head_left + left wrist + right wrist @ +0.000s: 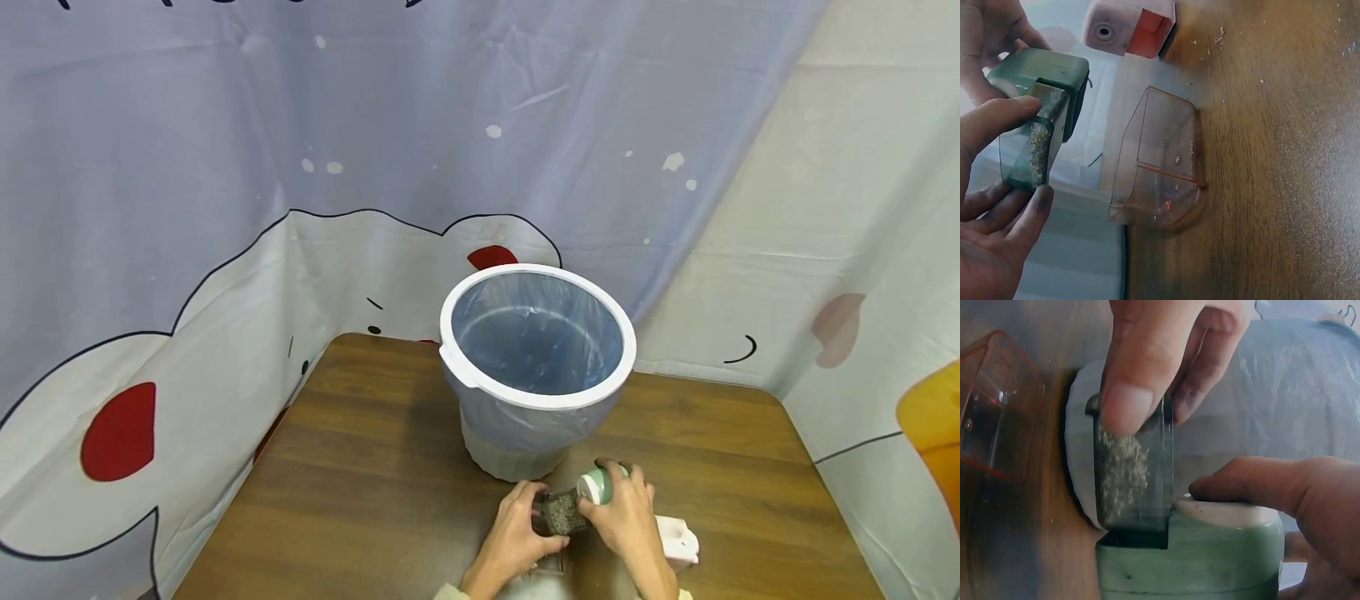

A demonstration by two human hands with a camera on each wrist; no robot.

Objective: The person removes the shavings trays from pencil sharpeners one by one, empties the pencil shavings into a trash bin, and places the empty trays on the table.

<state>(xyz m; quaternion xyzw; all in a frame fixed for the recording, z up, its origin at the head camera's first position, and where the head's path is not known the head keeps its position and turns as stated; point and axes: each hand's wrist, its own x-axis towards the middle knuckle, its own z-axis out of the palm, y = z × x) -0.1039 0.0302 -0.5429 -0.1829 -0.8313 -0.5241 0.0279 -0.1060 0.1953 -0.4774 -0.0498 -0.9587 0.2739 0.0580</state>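
Note:
A clear dark shavings drawer (pixel 564 512) full of pencil shavings is pinched between the thumb and fingers of my left hand (pixel 516 535). My right hand (pixel 628 518) grips a green and white pencil sharpener (pixel 596 486) beside it. In the right wrist view the drawer stands at the slot of the green body, its far end right at the opening. An empty-looking transparent pink drawer (pixel 1163 162) lies on the table below the hands, with a few crumbs of shavings in it. To the right of my right hand is a pink pencil sharpener (pixel 678 542), its drawer bay exposed.
A white bin (pixel 536 400) lined with a translucent bag stands on the wooden table (pixel 360 433), just beyond my hands. Bits of shavings (pixel 1219 39) are scattered near the pink sharpener. A printed curtain (pixel 420 108) hangs round the back and sides.

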